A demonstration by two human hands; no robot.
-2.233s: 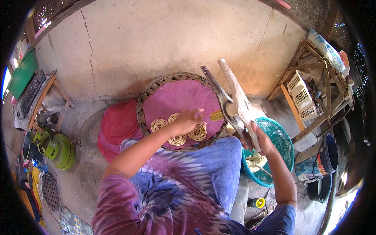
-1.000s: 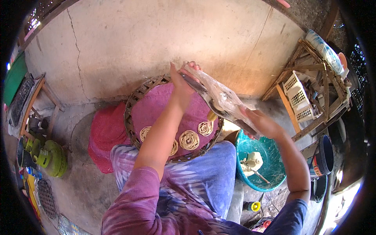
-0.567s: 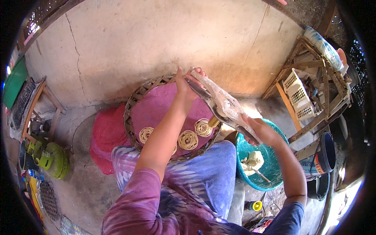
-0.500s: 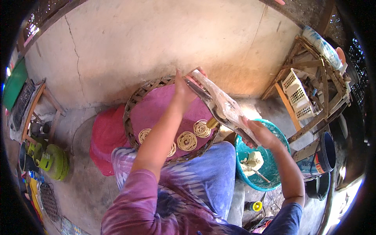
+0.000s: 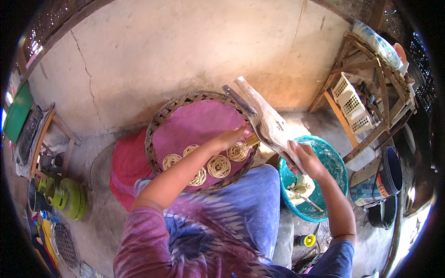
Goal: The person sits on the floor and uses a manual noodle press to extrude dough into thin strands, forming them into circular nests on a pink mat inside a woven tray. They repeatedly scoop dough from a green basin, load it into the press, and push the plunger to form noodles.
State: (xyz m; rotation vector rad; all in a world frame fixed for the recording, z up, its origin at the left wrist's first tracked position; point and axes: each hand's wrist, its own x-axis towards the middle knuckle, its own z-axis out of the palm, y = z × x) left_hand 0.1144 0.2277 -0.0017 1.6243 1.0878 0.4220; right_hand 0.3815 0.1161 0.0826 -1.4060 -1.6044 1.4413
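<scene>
My right hand [image 5: 307, 160] is closed around the near end of a wooden hand press [image 5: 273, 123]. The press has two long, pale-dusted arms, spread apart at the far end, and a brass barrel [image 5: 252, 139] below. My left hand [image 5: 232, 138] is beside the barrel, its fingertips partly hidden by the press, so I cannot tell whether they grip anything. Under the barrel lies a coil of pale dough strands [image 5: 238, 152]. Another coil [image 5: 219, 166] and several more rest on a pink cloth [image 5: 194, 118] lining a round woven tray [image 5: 153, 121].
At my right stands a teal basin [image 5: 340, 173] holding a lump of dough [image 5: 303, 186] and a stick [image 5: 313, 204]. Red cloth [image 5: 127, 162] bunches left of the tray. A green gas cylinder [image 5: 72, 199], wooden rack [image 5: 380, 92] and bucket [image 5: 391, 171] stand farther out.
My left hand has let go of the far end of the press and moved down beside the brass barrel. The press arms have spread apart at that end.
</scene>
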